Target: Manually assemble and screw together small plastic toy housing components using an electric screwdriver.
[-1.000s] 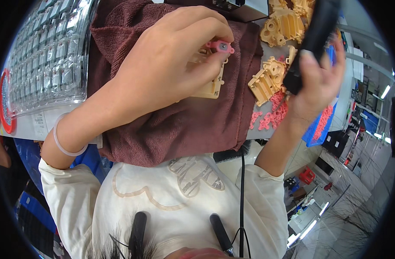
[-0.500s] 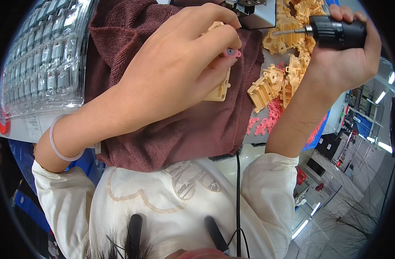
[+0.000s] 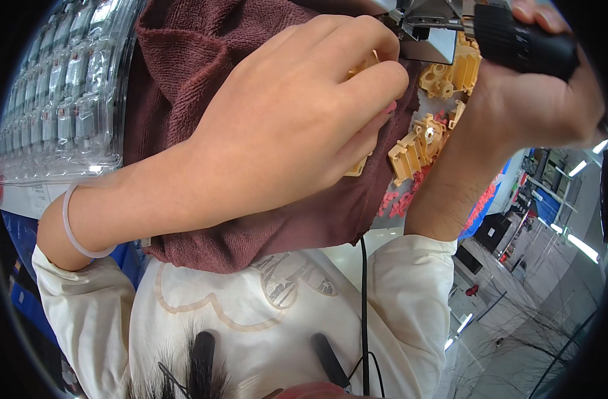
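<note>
My left hand (image 3: 310, 100) is closed over a yellow plastic housing (image 3: 358, 166), mostly hidden beneath the palm and fingers. A small pink plastic part (image 3: 391, 106) peeks out by the fingertips. Under that hand lies a folded maroon towel (image 3: 184, 73). At the upper right, my right hand (image 3: 533, 106) grips a black electric screwdriver (image 3: 524, 43), held sideways and pointing left. The screwdriver's front end is at a metal device (image 3: 431, 43) with a slanted plate; its tip cannot be made out against that device.
Loose yellow housings (image 3: 417, 153) lie right of the towel, with small pink parts (image 3: 400, 203) among them. A clear tray (image 3: 58, 120) of small grey motors stands at the left. A blue bin (image 3: 485, 207) sits beyond my right forearm. A black cable (image 3: 364, 299) hangs down my front.
The screwdriver's front end has gone from above the yellow housings to the metal device. My left hand with its housing appears slightly further right. The view has shifted, showing more of the device.
</note>
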The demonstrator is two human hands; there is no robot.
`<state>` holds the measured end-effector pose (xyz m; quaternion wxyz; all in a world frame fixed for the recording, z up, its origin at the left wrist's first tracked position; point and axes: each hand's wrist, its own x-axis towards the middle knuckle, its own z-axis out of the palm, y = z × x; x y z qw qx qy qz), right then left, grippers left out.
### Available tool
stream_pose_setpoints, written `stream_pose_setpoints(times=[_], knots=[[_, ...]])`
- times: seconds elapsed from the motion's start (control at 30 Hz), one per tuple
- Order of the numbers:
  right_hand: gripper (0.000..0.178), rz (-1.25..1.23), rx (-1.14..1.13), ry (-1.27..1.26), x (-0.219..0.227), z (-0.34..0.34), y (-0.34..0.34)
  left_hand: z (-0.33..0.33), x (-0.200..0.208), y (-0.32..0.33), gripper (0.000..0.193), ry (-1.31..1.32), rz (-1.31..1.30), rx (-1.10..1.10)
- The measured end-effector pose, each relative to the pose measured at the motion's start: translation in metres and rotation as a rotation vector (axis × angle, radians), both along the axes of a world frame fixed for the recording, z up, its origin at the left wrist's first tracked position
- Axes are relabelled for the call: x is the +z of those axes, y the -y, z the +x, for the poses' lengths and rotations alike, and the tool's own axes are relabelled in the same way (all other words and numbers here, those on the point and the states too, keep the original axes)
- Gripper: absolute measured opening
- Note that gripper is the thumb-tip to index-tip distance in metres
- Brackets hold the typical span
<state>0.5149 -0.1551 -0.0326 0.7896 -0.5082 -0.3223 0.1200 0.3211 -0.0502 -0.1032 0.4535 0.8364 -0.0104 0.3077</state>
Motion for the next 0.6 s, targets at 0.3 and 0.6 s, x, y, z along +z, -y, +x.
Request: stream_pose_setpoints(times=[0.3,0.6], knots=[[0.017,-0.014,-0.018,0.037,-0.005,0.005,-0.008,0.001,0.0,0.0,0.03,0.004,-0.026,0.0],[0.016,-0.033,-0.049,0.094,-0.002,0.029,-0.009,0.001,-0.002,0.0,0.028,-0.006,-0.026,0.001]])
